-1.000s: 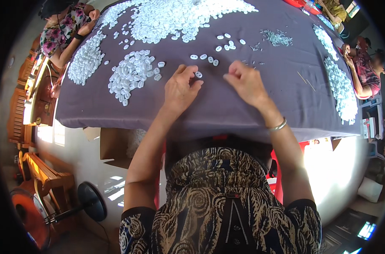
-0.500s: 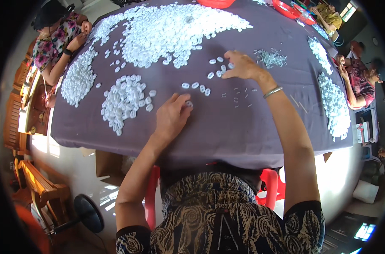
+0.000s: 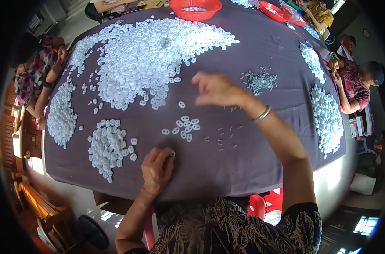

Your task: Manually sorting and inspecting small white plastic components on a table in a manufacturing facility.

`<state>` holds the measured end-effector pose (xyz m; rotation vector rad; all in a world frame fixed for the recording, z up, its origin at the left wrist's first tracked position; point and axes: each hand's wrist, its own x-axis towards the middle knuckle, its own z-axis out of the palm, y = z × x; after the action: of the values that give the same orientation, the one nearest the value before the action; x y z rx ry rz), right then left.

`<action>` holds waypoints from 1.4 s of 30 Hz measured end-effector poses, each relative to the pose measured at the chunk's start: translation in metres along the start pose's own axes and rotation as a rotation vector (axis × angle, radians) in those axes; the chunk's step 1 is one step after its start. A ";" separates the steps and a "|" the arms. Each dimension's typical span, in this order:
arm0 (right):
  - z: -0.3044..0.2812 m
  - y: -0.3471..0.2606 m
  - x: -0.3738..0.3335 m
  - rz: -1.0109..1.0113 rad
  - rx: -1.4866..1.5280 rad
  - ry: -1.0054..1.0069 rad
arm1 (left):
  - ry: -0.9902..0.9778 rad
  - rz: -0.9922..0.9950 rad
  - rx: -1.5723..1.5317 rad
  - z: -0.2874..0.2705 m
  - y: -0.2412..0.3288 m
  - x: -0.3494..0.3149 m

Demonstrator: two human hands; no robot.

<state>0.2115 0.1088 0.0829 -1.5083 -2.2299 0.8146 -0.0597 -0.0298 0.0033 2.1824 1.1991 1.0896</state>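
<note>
My left hand [image 3: 157, 168] rests on the cloth near the front edge, its thumb and fingers pinched on a small white oval plastic piece with holes [image 3: 172, 153]. Beyond it lies a loose cluster of similar white pieces [image 3: 187, 123]. My right hand [image 3: 218, 89] hovers past this cluster, slightly blurred, thumb and index finger apart with nothing visible between them. A single white piece [image 3: 181, 104] lies to the left of its fingertips. Several thin little pins [image 3: 221, 134] are scattered on the cloth below my right wrist.
A large heap of white pieces [image 3: 133, 63] spreads over the far left of the purple-grey tablecloth [image 3: 252, 169]. A smaller pile [image 3: 108, 148] sits left of my left hand. Small metallic bits [image 3: 261, 81] are heaped at right. Red basins [image 3: 195, 10] stand far off; other people sit around the table.
The view has tilted farther up the table. My right hand has left the loose pieces and moved away toward the big heap; those pieces now lie closer together. My left hand still pinches a piece.
</note>
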 end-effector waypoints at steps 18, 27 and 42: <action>-0.082 0.210 0.157 -0.168 -0.834 0.520 | -0.135 -0.150 -0.056 -0.007 0.002 0.003; -0.029 0.114 0.125 -0.289 -0.580 0.494 | -0.101 -0.099 -0.089 -0.005 0.001 0.008; 0.070 0.019 0.056 -0.389 -0.263 0.244 | -0.007 -0.017 -0.096 0.000 -0.003 0.003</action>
<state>0.1643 0.1464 0.0136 -1.1391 -2.3936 0.2153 -0.0603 -0.0259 0.0028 2.0983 1.1364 1.1089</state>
